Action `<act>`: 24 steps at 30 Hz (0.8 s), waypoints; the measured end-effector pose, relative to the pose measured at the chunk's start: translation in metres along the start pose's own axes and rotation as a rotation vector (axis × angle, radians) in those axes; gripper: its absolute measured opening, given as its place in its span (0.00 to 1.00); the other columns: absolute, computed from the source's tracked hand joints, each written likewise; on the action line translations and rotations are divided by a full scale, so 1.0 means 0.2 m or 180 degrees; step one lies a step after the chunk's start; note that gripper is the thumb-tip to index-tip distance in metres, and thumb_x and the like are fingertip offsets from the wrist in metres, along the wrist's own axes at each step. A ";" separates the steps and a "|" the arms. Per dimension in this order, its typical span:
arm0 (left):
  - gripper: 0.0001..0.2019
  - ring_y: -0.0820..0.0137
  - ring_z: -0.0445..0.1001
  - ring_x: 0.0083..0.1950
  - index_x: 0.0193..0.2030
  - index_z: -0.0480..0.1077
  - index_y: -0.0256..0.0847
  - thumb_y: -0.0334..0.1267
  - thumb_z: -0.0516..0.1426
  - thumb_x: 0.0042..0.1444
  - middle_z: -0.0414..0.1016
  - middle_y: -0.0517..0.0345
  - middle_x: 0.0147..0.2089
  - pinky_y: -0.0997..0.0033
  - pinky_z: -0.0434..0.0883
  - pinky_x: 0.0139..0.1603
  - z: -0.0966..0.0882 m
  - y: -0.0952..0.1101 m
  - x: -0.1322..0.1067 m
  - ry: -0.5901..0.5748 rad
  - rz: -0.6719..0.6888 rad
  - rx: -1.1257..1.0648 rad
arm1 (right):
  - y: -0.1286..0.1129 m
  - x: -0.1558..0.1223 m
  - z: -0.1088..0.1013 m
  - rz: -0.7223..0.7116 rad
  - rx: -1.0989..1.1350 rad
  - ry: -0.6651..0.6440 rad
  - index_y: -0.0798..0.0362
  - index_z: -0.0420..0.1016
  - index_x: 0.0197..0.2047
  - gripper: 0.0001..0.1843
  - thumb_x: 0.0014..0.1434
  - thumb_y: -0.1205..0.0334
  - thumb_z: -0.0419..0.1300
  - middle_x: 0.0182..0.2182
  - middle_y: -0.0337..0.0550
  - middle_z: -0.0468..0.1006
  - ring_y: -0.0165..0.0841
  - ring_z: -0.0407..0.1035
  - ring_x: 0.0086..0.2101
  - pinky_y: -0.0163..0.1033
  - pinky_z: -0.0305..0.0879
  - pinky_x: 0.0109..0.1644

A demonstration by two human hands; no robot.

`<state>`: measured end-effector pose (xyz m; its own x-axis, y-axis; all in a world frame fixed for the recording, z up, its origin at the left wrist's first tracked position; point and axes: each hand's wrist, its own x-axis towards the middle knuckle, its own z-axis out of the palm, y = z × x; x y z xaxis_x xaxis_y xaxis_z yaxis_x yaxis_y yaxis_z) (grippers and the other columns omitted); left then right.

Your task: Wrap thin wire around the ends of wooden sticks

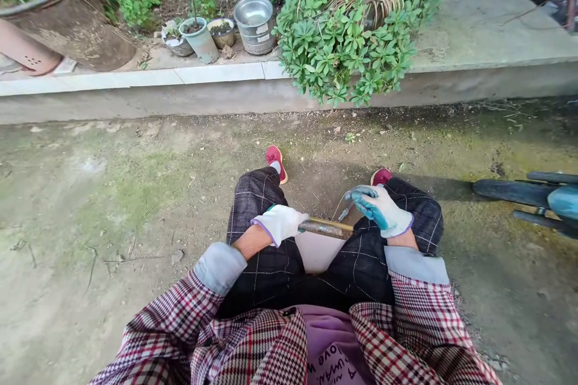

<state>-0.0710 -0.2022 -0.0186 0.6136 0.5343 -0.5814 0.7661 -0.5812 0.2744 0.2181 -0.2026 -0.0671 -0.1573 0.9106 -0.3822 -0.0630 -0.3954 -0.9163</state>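
Observation:
My left hand, in a white work glove with a purple cuff, is wrapped round one end of a brownish rod. The rod lies level above my lap, its other end reaching my right thigh. My right hand wears a matching glove with a teal palm. Its fingers curl inward above the rod's far end, near a thin pale strand. Small grey-blue shapes show at these fingertips; whether they are glove tips or a held piece I cannot tell.
Ahead runs a low ledge with a metal pot, a pale green flowerpot, a large brown planter and a leafy bush overhanging its edge. A dark wheel stands at right on the bare ground.

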 end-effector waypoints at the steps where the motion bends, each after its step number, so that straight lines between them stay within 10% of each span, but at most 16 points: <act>1: 0.11 0.59 0.81 0.40 0.47 0.78 0.43 0.40 0.58 0.62 0.82 0.51 0.39 0.67 0.72 0.39 -0.01 0.01 -0.03 0.0013 0.0126 -0.0298 | 0.00 0.01 0.00 -0.0018 -0.0042 0.0173 0.56 0.83 0.36 0.26 0.44 0.42 0.75 0.31 0.48 0.82 0.27 0.63 0.22 0.33 0.58 0.22; 5: 0.13 0.71 0.75 0.34 0.38 0.75 0.39 0.47 0.64 0.56 0.77 0.60 0.33 0.76 0.69 0.34 -0.09 0.07 -0.12 0.0222 0.0813 -0.2356 | 0.03 0.05 0.06 -0.0269 -0.0661 0.0150 0.55 0.83 0.34 0.21 0.47 0.44 0.71 0.31 0.47 0.82 0.33 0.69 0.27 0.37 0.66 0.28; 13: 0.15 0.80 0.50 0.16 0.42 0.70 0.39 0.48 0.62 0.56 0.56 0.72 0.21 0.76 0.51 0.15 -0.17 -0.12 -0.11 0.1964 -0.0830 -0.4453 | 0.06 0.05 0.20 0.0182 -0.0914 -0.1315 0.54 0.83 0.33 0.21 0.51 0.42 0.69 0.23 0.42 0.75 0.29 0.64 0.22 0.34 0.60 0.23; 18: 0.12 0.74 0.68 0.26 0.44 0.74 0.38 0.44 0.61 0.60 0.72 0.61 0.29 0.75 0.66 0.29 -0.08 -0.24 -0.04 0.2194 -0.1147 -0.2781 | -0.03 -0.01 0.19 0.0407 -0.0913 -0.2066 0.57 0.84 0.38 0.24 0.54 0.42 0.69 0.22 0.39 0.72 0.25 0.59 0.21 0.31 0.55 0.21; 24: 0.16 0.58 0.82 0.42 0.55 0.76 0.40 0.37 0.60 0.61 0.83 0.45 0.43 0.66 0.72 0.41 -0.07 -0.08 -0.02 0.0348 -0.0692 -0.0008 | 0.00 -0.04 0.12 0.0285 -0.0490 -0.1803 0.59 0.82 0.34 0.25 0.51 0.41 0.70 0.16 0.35 0.66 0.24 0.55 0.17 0.31 0.50 0.18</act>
<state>-0.0827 -0.1856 -0.0097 0.4511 0.7101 -0.5406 0.8829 -0.4438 0.1537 0.1964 -0.2124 -0.0614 -0.6595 0.6519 -0.3743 0.1119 -0.4073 -0.9064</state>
